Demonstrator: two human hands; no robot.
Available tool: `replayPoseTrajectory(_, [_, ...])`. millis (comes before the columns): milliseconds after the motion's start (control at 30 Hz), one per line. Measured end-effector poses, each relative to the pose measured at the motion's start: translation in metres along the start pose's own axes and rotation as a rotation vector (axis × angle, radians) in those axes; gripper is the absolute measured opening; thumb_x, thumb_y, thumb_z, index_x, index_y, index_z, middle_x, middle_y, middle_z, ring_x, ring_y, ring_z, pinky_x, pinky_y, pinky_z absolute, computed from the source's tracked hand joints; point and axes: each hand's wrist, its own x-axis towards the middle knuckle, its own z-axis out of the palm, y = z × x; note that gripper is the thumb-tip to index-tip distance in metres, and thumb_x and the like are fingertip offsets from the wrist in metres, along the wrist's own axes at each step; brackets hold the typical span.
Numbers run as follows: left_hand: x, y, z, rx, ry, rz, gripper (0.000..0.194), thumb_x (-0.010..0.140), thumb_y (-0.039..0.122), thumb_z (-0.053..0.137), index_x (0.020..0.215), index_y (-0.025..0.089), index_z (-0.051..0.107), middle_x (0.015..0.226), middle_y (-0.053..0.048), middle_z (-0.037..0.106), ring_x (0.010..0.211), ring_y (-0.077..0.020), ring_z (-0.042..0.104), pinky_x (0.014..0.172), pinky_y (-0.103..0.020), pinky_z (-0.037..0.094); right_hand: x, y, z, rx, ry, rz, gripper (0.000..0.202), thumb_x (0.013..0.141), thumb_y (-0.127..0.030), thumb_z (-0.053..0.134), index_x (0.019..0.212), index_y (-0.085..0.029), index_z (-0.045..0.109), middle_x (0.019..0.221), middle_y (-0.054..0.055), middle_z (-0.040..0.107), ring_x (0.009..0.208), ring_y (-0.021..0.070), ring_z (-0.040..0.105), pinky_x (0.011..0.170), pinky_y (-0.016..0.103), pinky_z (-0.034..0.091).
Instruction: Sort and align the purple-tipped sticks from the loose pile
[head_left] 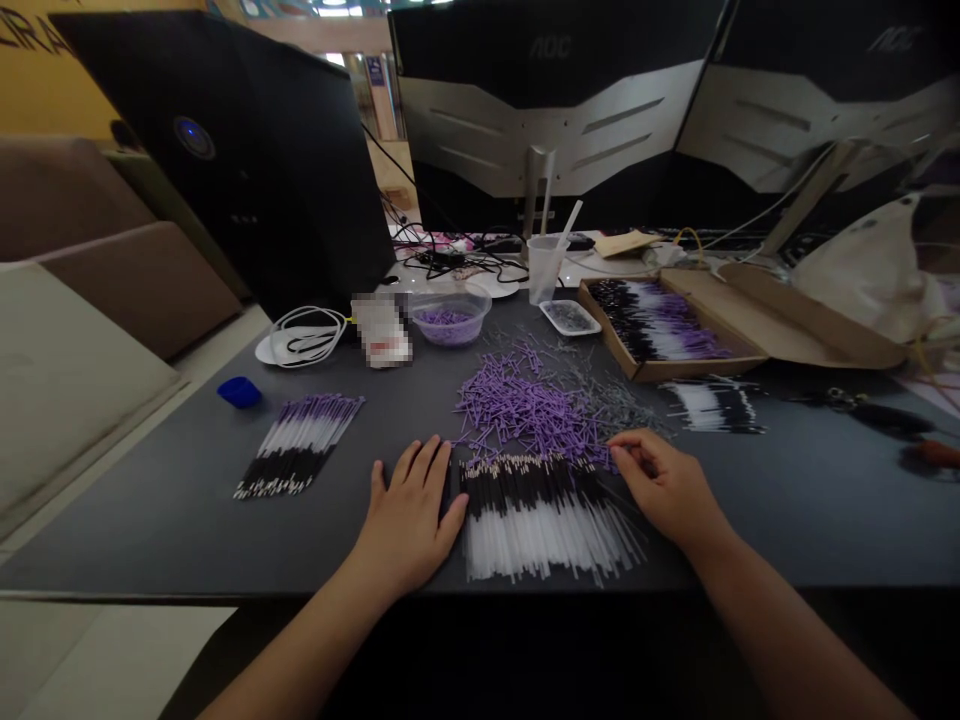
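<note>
Flat on the dark desk, with its fingers spread, rests my left hand point(409, 520). Its thumb is against the left side of a row of thin sticks point(540, 535), black at the far end and clear white at the near end. My right hand point(664, 485) is closed in a pinch at the right edge of a heap of small purple plastic pieces point(525, 400); whatever is between its fingertips is too small to make out. Dark grey small pieces point(619, 400) lie scattered just behind that hand.
A purple-tipped stick bundle point(300, 445) and blue cap point(239, 392) lie left. Behind are a tub of purple pieces point(450, 318), white tray point(570, 318), plastic cup point(545, 268) and open cardboard box point(637, 365). White sticks point(712, 405) and tools point(892, 420) lie right.
</note>
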Motion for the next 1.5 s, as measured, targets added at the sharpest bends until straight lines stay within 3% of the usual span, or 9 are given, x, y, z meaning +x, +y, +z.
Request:
replayPoseTrajectory(167, [0.000, -0.003, 0.002, -0.038, 0.144, -0.056, 0.039, 0.087, 0.038, 0.043, 0.118, 0.013, 0.049, 0.141, -0.019, 0.038, 0.130, -0.0324, 0.036, 0.106, -0.058, 0.029, 0.002, -0.005, 0.001, -0.017, -0.028, -0.026, 0.018, 0.088, -0.036, 0.050, 0.090, -0.022, 0.062, 0.059, -0.001, 0.055, 0.052, 0.0142, 0.053, 0.050, 0.025, 0.041])
replayPoseTrajectory(267, [0.002, -0.003, -0.001, -0.018, 0.122, -0.046, 0.024, 0.086, 0.034, 0.045, 0.097, 0.015, 0.055, 0.125, -0.017, 0.049, 0.118, -0.0315, 0.046, 0.102, -0.057, 0.032, 0.006, -0.008, 0.001, -0.064, -0.023, -0.054, 0.017, 0.089, -0.035, 0.050, 0.090, -0.023, 0.062, 0.060, -0.001, 0.058, 0.052, 0.0145, 0.055, 0.051, 0.026, 0.042])
replayPoseTrajectory(400, [0.006, 0.000, -0.010, 0.065, 0.016, -0.013, 0.024, 0.091, 0.025, 0.036, 0.098, 0.016, 0.058, 0.119, -0.014, 0.054, 0.109, -0.0287, 0.051, 0.097, -0.052, 0.037, 0.011, -0.010, 0.002, -0.070, -0.042, -0.059, 0.014, 0.088, -0.033, 0.050, 0.088, -0.023, 0.059, 0.066, 0.001, 0.062, 0.057, 0.0153, 0.059, 0.053, 0.026, 0.043])
replayPoseTrajectory(600, [0.010, 0.002, -0.020, 0.274, -0.124, 0.009, 0.032, 0.093, 0.019, 0.030, 0.095, 0.014, 0.061, 0.105, -0.014, 0.057, 0.094, -0.0279, 0.054, 0.073, -0.040, 0.045, 0.017, -0.014, 0.000, 0.071, -0.010, 0.012, 0.018, 0.086, -0.038, 0.055, 0.084, -0.021, 0.060, 0.073, 0.004, 0.065, 0.066, 0.0169, 0.062, 0.052, 0.024, 0.046])
replayPoseTrajectory(767, [0.024, 0.008, -0.029, 0.334, 0.004, 0.009, 0.030, 0.092, 0.015, 0.030, 0.094, 0.012, 0.059, 0.102, -0.016, 0.057, 0.094, -0.0289, 0.053, 0.073, -0.039, 0.044, 0.024, -0.031, -0.008, 0.140, -0.017, -0.033, 0.014, 0.084, -0.034, 0.057, 0.082, -0.020, 0.060, 0.074, 0.004, 0.066, 0.065, 0.0157, 0.061, 0.056, 0.025, 0.047])
replayPoseTrajectory(900, [0.041, 0.018, -0.052, 0.168, 0.098, -0.058, 0.032, 0.096, 0.019, 0.025, 0.092, 0.014, 0.056, 0.083, -0.011, 0.060, 0.079, -0.0236, 0.056, 0.071, -0.037, 0.044, 0.035, -0.057, -0.015, 0.281, -0.045, -0.095, 0.012, 0.084, -0.029, 0.056, 0.084, -0.019, 0.062, 0.074, 0.004, 0.066, 0.061, 0.0137, 0.059, 0.055, 0.025, 0.046])
replayPoseTrajectory(1000, [0.046, 0.023, -0.063, -0.071, 0.160, 0.055, 0.029, 0.095, 0.019, 0.029, 0.104, 0.016, 0.056, 0.084, -0.008, 0.062, 0.078, -0.0199, 0.057, 0.074, -0.034, 0.045, 0.042, -0.073, -0.015, 0.416, -0.067, -0.120, 0.016, 0.085, -0.028, 0.054, 0.092, -0.019, 0.065, 0.075, 0.003, 0.067, 0.053, 0.0103, 0.054, 0.049, 0.024, 0.044])
replayPoseTrajectory(1167, [0.043, 0.021, -0.060, -0.297, 0.120, 0.328, 0.036, 0.088, 0.009, 0.035, 0.113, 0.019, 0.060, 0.094, -0.006, 0.065, 0.086, -0.0181, 0.060, 0.079, -0.034, 0.049, 0.045, -0.077, -0.006, 0.487, -0.177, -0.120, 0.018, 0.082, -0.020, 0.052, 0.087, -0.019, 0.070, 0.070, 0.001, 0.066, 0.048, 0.0082, 0.051, 0.046, 0.021, 0.041])
replayPoseTrajectory(1500, [0.038, 0.017, -0.054, -0.340, 0.214, 0.412, 0.032, 0.092, 0.023, 0.045, 0.121, 0.020, 0.058, 0.110, -0.004, 0.069, 0.098, -0.0171, 0.065, 0.087, -0.033, 0.051, 0.041, -0.083, -0.001, 0.685, -0.497, -0.009, 0.017, 0.084, -0.025, 0.060, 0.099, -0.019, 0.065, 0.095, 0.007, 0.072, 0.053, 0.0074, 0.059, 0.054, 0.023, 0.050])
